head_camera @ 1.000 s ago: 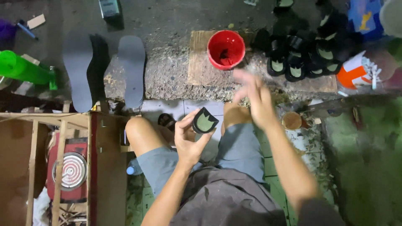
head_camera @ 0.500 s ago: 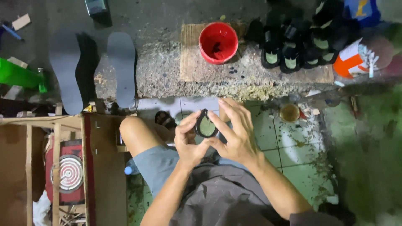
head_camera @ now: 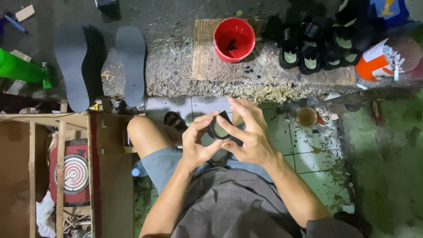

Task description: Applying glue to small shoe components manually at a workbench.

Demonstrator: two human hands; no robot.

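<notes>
On the far left we see grey shoe soles (head_camera: 70,66) lying on the concrete, well apart from our hands. Our left hand (head_camera: 197,143) is closed on the left side of a small black shoe part (head_camera: 219,129) with a pale green lining, held above our lap, just in front of the concrete ledge (head_camera: 176,75). Our right hand (head_camera: 246,136) closes over its right side, thumb below, fingers spread across the top edge.

We judge the part to be light and soft: thin material that would bend under the fingers rather than resist, not fragile, and not slippery to judge by its dull black surface. It looks best held at the rim, between thumb and fingertips on both sides.

Most of it is hidden behind our fingers, so we cannot tell its full shape. Further right, the red bucket (head_camera: 234,39) shows a dark inside we cannot read, and the pile of similar black parts (head_camera: 310,48) runs into shadow.
</notes>
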